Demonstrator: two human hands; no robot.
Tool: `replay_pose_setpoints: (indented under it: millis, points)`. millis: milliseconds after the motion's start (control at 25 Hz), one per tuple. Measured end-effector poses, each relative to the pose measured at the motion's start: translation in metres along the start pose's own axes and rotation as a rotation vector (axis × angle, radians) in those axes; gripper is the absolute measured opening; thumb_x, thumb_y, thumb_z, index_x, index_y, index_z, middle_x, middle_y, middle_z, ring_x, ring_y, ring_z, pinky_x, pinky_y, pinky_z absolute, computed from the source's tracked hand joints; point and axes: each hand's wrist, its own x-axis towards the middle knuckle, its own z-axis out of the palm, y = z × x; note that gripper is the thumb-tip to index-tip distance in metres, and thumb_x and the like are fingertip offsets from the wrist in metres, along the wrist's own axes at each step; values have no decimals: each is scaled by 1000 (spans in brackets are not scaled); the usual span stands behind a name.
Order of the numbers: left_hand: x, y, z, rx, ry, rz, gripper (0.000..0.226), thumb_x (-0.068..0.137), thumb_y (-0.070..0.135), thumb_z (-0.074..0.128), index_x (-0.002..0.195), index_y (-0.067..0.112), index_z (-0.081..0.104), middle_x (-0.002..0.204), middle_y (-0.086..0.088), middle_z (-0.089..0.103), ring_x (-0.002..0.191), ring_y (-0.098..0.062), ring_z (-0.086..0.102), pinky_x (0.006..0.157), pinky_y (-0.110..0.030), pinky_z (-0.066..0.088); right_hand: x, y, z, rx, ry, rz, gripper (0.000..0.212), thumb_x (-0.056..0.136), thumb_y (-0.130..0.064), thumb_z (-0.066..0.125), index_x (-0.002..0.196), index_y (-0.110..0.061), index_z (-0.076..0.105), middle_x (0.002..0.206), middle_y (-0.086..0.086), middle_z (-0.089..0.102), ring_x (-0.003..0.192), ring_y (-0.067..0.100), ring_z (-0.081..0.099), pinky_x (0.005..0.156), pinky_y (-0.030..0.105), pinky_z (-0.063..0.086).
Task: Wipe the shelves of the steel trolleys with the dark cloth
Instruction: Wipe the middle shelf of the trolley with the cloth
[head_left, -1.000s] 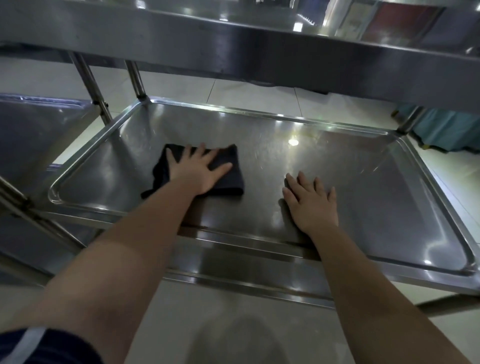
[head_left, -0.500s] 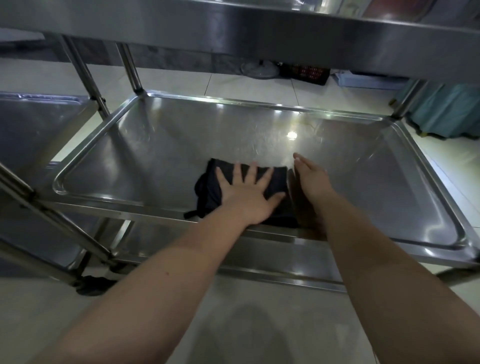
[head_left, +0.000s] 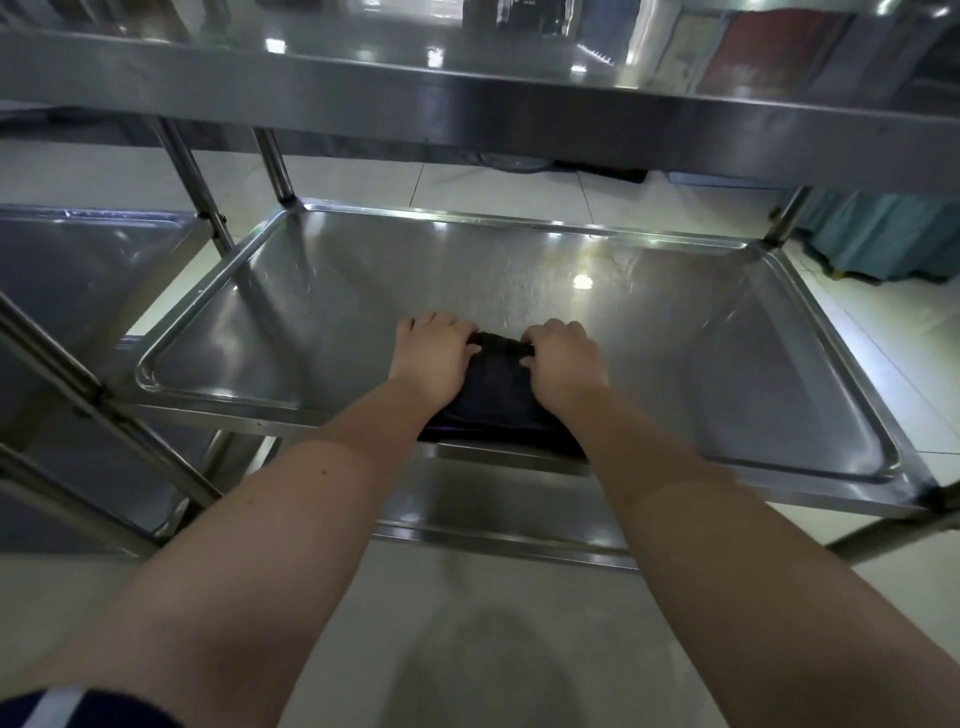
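Dark cloth (head_left: 498, 400): bunched; lies between the two sets of fingers and runs back from them under both wrists to the near rim of the middle shelf (head_left: 332, 312); its far edge is gathered into a ridge between the two thumbs.

Left hand (head_left: 431, 358): knuckles up; fingers (head_left: 441, 326) curled down and closed on the cloth's left side; thumb against the ridge.

Right hand (head_left: 563, 364): knuckles up; fingers (head_left: 558, 330) curled and gripping the cloth's right side; just beside the left hand, with the ridge between them.

Middle shelf: steel tray with raised rim; bare metal beyond the fingertips; lamp reflection (head_left: 583, 282) a little beyond the right fingers.

Upper shelf (head_left: 467, 109): steel; above and beyond the fingers.

Lower shelf (head_left: 493, 499): below the wrists, on the near side of the fingers.

Second trolley (head_left: 78, 270): well to the left of the left fingers.

Teal fabric (head_left: 893, 239): far to the right of the right fingers, on the tiled floor (head_left: 519, 649).

Dark sleeve (head_left: 104, 712): white stripe; on the left arm.
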Motion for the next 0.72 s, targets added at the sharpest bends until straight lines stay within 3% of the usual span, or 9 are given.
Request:
replay_pose_setpoints:
  millis: [120, 280, 400, 480, 600, 720]
  points:
    - [-9, 1, -18, 24, 101, 85, 27, 99, 28, 51, 119, 14, 63, 114, -10, 58, 110, -32, 45, 89, -36, 23, -8, 2, -23, 29, 64, -34, 17, 98, -19, 53, 111, -9, 60, 111, 10, 54, 105, 27, 46, 84, 35, 38]
    - [-33, 19, -67, 19, 435, 299, 16, 94, 19, 59, 102, 9, 68, 103, -11, 64, 101, -35, 55, 90, -42, 29, -39, 10, -73, 177, 262, -143, 12, 95, -11, 57, 104, -7, 63, 106, 10, 58, 100, 30, 47, 82, 35, 37]
    - [-66, 43, -92, 24, 561, 429, 17, 97, 17, 54, 101, 10, 69, 97, -9, 64, 91, -33, 58, 89, -43, 34, -81, 19, -107, 136, 438, -280, 11, 90, -1, 60, 98, -3, 66, 98, 13, 63, 90, 36, 52, 79, 43, 43]
    - [-90, 60, -96, 4, 615, 475, 22, 100, 19, 50, 102, 11, 70, 95, -8, 65, 85, -31, 59, 86, -42, 37, -113, 31, -118, 63, 552, -335, 12, 91, -2, 58, 96, -3, 68, 95, 12, 65, 85, 36, 55, 78, 42, 43]
    - [-121, 86, -80, -45, 607, 542, 22, 101, 22, 52, 103, 12, 72, 94, -6, 67, 81, -30, 59, 81, -41, 41, -157, 56, -111, -1, 602, -368, 22, 94, -3, 49, 93, 0, 71, 92, 14, 67, 81, 38, 59, 76, 43, 44]
    - [-145, 108, -38, -101, 433, 559, 22, 98, 23, 55, 102, 10, 73, 92, -7, 68, 81, -31, 62, 82, -41, 38, -195, 82, -75, 21, 475, -310, 23, 91, 0, 48, 93, 3, 71, 91, 17, 67, 81, 41, 59, 72, 47, 48]
